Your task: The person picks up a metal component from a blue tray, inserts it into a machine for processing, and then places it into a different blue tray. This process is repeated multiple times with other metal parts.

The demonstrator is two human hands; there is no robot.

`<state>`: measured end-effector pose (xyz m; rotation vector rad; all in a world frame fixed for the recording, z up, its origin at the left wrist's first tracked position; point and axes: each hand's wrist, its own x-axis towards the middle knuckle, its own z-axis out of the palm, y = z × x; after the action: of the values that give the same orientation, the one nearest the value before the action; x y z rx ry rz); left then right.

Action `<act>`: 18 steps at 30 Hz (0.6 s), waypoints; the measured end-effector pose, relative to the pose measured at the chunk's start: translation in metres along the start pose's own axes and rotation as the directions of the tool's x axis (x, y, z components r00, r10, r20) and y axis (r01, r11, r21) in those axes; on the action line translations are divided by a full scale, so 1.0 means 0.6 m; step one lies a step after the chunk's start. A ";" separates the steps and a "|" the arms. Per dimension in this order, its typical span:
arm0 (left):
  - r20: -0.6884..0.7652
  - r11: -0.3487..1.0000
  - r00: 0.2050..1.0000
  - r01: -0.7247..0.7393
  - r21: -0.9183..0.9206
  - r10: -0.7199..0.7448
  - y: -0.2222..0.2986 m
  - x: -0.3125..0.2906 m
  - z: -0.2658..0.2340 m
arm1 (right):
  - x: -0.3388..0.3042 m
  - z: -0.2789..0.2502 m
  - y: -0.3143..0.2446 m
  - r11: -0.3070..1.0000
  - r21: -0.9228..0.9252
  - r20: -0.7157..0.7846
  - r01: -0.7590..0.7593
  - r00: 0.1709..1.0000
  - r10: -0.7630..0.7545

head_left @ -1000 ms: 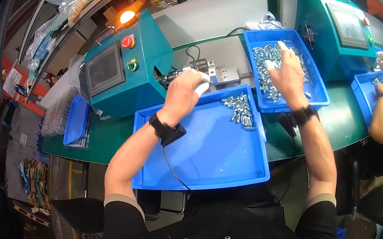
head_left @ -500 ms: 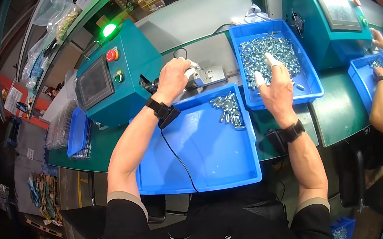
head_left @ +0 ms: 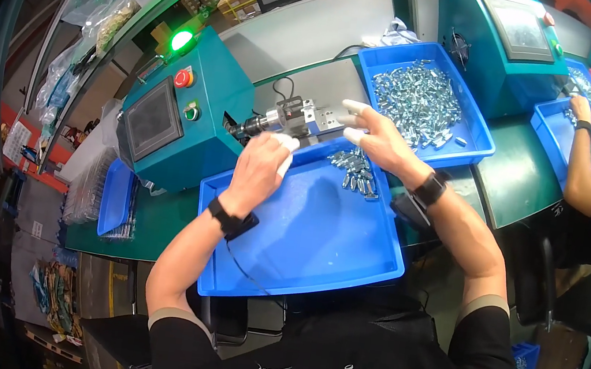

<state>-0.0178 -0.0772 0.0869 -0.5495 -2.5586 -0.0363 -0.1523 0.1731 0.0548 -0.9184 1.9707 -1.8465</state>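
My left hand [head_left: 259, 169], smeared by motion, is over the upper left of a large blue tray [head_left: 286, 257]. Its white-tipped fingers are curled together; what they hold, if anything, is hidden. My right hand [head_left: 383, 142] reaches left with white-covered fingertips apart, and nothing shows between them. Those fingertips are just right of a metal clamping fixture [head_left: 311, 118], which lines up with a dark spindle [head_left: 249, 127] from a green machine [head_left: 205, 107]. Small shiny metal parts [head_left: 357, 174] lie heaped in the tray's upper right corner.
A blue bin [head_left: 473, 149] with many metal parts stands behind my right hand. Left is a smaller blue tray [head_left: 116, 199] beside stacked clear plastic trays [head_left: 86, 192]. At far right, a co-worker's arm [head_left: 585, 157] reaches over another blue bin [head_left: 549, 134] by a second green machine [head_left: 502, 62].
My left hand has drawn back from the fixture toward me, over the large tray. My right hand has moved left from the bin of parts to beside the fixture.
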 end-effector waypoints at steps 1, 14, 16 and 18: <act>-0.002 1.000 1.000 0.004 0.000 -0.004 0.011 -0.021 -0.010 | 0.013 0.009 0.008 0.992 0.128 0.055 0.017 0.998 -0.024; 0.102 0.941 0.955 0.293 -0.170 -0.279 0.033 -0.181 -0.111 | 0.070 0.076 -0.006 0.985 0.144 0.211 -0.092 0.976 0.060; 0.102 0.933 0.948 0.315 -0.172 -0.301 0.029 -0.190 -0.116 | 0.083 0.092 -0.015 0.984 0.143 0.233 -0.103 0.970 0.068; 0.084 0.927 0.945 0.327 -0.182 -0.317 0.026 -0.196 -0.118 | 0.085 0.098 -0.016 0.984 0.140 0.244 -0.111 0.967 0.075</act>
<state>0.1145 -0.1164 0.0889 -0.1942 -2.6880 -0.3957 -0.1528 0.0957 0.0667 -0.9356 1.6762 -1.7183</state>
